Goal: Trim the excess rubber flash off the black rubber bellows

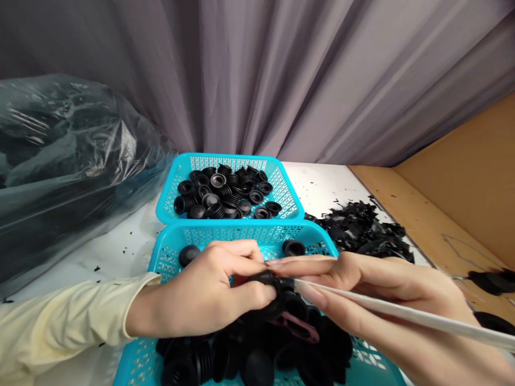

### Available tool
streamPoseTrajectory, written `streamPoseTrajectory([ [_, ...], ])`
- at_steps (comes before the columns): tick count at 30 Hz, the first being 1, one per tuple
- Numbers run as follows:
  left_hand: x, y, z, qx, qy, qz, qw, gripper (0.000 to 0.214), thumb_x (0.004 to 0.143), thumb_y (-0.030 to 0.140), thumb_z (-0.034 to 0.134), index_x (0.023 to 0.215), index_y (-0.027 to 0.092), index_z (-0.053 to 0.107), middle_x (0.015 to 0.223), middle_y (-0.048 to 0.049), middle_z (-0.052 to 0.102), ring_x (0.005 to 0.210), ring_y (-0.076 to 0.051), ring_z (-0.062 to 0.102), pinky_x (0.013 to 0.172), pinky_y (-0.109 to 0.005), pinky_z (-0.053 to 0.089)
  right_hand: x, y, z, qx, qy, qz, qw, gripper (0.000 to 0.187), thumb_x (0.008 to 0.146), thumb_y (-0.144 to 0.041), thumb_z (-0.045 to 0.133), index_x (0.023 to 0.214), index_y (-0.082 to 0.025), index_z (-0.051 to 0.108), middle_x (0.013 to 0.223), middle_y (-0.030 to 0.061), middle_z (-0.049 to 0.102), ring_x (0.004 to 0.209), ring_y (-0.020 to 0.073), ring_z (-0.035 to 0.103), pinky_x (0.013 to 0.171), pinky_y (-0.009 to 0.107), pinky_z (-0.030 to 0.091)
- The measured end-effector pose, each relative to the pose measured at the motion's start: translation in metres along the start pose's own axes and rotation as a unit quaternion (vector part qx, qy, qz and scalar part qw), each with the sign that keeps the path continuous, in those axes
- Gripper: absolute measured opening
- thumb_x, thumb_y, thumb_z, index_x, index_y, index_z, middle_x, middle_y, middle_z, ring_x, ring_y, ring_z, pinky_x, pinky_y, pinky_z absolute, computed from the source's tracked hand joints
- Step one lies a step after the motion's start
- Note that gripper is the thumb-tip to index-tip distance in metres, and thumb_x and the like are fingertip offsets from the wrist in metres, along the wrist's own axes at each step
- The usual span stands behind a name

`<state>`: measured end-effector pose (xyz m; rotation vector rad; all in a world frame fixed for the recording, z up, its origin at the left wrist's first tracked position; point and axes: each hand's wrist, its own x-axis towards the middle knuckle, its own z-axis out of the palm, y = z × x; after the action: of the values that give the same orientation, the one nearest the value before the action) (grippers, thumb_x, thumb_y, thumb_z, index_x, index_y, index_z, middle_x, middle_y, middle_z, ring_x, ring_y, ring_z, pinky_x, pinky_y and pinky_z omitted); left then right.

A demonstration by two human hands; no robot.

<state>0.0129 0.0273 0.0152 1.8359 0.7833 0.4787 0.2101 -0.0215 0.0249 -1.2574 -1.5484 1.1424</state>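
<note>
My left hand (205, 289), in a cream sleeve, is closed round a black rubber bellows (263, 284) over the near turquoise basket (330, 244). My right hand (374, 300) pinches at the right side of this piece, index fingertip against it and thumb lower. A dark bit shows between those fingers; its exact shape is unclear. From there a narrow white strip (382, 305) runs across my right hand to the picture's right edge. Several ribbed black bellows (203, 359) fill the basket below. A pinkish loop-shaped thing (300, 327) shows among them, partly hidden.
Behind stands a second turquoise basket (292, 198) with several black bellows (229, 195). A heap of black scraps (362, 228) lies to the right. A clear plastic bag (80, 145) bulges at left. Grey curtains (257, 75) hang behind; brown board (462, 145) bounds the right.
</note>
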Motion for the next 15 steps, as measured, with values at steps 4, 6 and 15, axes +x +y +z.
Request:
streamPoseTrajectory([
  [4,-0.0004,-0.0001,0.0001,0.006,-0.002,-0.009,1.000,0.027,0.084,0.020,0.050,0.057,0.014,0.052,0.070,0.0028,0.046,0.065,-0.009,0.048,0.062,-0.021,0.038,-0.0015,0.0006,0.0014,-0.005,0.017,0.028,0.999,0.031,0.076,-0.041,0.071,0.053,-0.024,0.062,0.090,0.0036,0.079,0.065,0.0180,0.074,0.051,0.014,0.057],
  [6,-0.0005,-0.0004,0.0004,0.010,-0.003,-0.009,1.000,0.028,0.084,0.020,0.049,0.056,0.014,0.050,0.069,0.0029,0.046,0.065,-0.009,0.047,0.062,-0.021,0.038,-0.0017,-0.0010,0.0023,-0.011,0.022,0.044,0.999,0.032,0.076,-0.044,0.070,0.053,-0.024,0.062,0.090,0.0021,0.079,0.063,0.0159,0.074,0.060,0.014,0.058],
  [15,0.0014,-0.0019,0.0026,0.032,0.009,-0.008,0.999,0.028,0.081,0.012,0.050,0.053,0.014,0.047,0.065,0.0039,0.044,0.062,-0.008,0.045,0.060,-0.021,0.036,-0.0059,0.0038,0.0071,-0.123,0.024,-0.104,0.987,0.013,0.086,-0.028,0.063,0.074,-0.028,0.069,0.087,-0.0046,0.079,0.072,0.0131,0.075,0.067,0.011,0.057],
])
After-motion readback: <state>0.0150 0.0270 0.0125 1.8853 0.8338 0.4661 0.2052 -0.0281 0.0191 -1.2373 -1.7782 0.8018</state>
